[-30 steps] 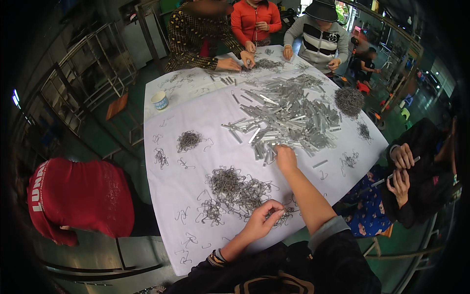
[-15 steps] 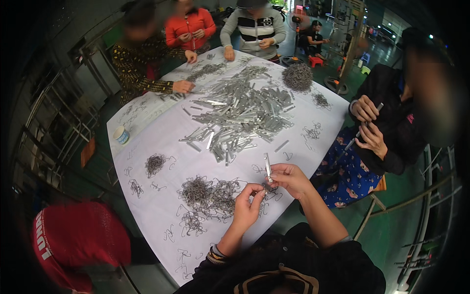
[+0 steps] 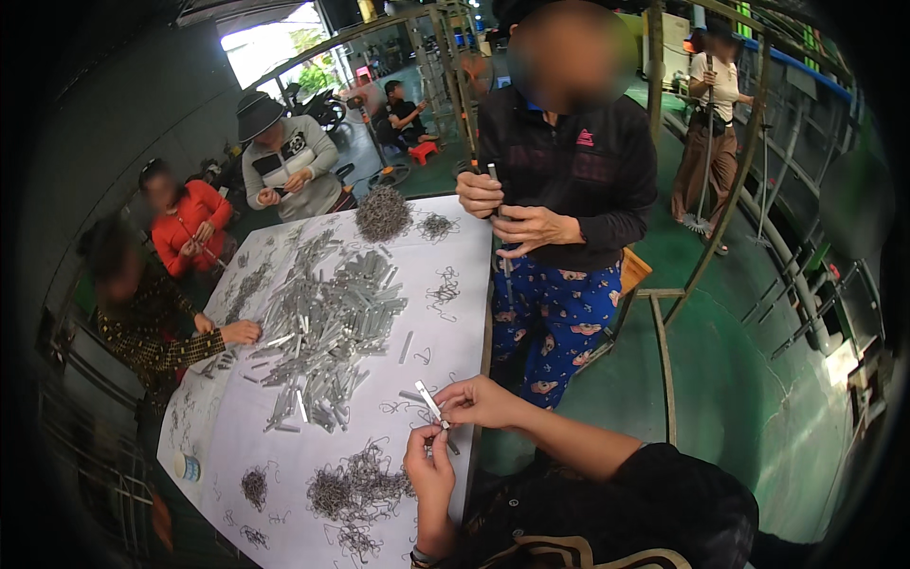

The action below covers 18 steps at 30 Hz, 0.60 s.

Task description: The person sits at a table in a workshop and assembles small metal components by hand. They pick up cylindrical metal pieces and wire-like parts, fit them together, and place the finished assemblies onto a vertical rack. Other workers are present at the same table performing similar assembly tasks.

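Observation:
Between the fingers of my right hand a short shiny metal strip stands tilted, its upper end leaning left. My left hand is pinched at the strip's lower end; whatever is in its fingertips is too small to make out. Both hands are close together over the table's right edge. Just left of them lies a tangled heap of thin bent wire hooks. Beyond it spreads a large pile of similar metal strips.
The white-covered table also bears a round dark heap of wire hooks and a paper cup. A co-worker in black stands at its right edge, handling a strip. Several others work along the far side. Metal frames stand at right.
My view has swung to the right, so the table sits further left and a person with a broom shows at right. The strip in my right hand now leans more to the left.

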### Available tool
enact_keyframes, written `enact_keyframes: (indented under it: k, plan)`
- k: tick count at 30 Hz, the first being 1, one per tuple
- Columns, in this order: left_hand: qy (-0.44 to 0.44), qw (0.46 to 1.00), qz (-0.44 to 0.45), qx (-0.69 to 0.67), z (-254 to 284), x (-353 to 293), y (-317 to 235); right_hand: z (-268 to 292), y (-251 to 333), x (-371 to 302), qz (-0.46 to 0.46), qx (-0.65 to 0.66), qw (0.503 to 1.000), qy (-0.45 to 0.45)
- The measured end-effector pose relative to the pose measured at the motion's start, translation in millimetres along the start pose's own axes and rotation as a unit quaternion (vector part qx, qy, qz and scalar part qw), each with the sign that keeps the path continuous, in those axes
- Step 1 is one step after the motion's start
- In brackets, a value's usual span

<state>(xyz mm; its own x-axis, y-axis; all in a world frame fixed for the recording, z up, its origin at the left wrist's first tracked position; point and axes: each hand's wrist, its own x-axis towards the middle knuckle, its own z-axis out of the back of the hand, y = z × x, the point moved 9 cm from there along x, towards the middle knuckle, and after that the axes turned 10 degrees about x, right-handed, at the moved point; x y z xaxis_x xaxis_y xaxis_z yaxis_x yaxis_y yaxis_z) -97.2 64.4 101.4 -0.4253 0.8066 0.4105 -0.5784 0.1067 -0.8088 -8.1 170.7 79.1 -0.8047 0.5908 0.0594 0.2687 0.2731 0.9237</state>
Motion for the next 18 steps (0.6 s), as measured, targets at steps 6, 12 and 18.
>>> enact_keyframes:
  k: [6,12,18]
  plan:
    - [0.029,0.999,-0.019,0.007,-14,-1,-11,9,12,-19,0.001,0.005,0.998,-0.063]
    - [0.067,0.997,0.002,-0.036,-26,-8,-12,20,7,-31,0.008,0.048,0.992,-0.116]
    - [0.123,0.992,-0.031,-0.012,-43,-9,-36,34,9,-50,0.010,0.106,0.979,-0.172]
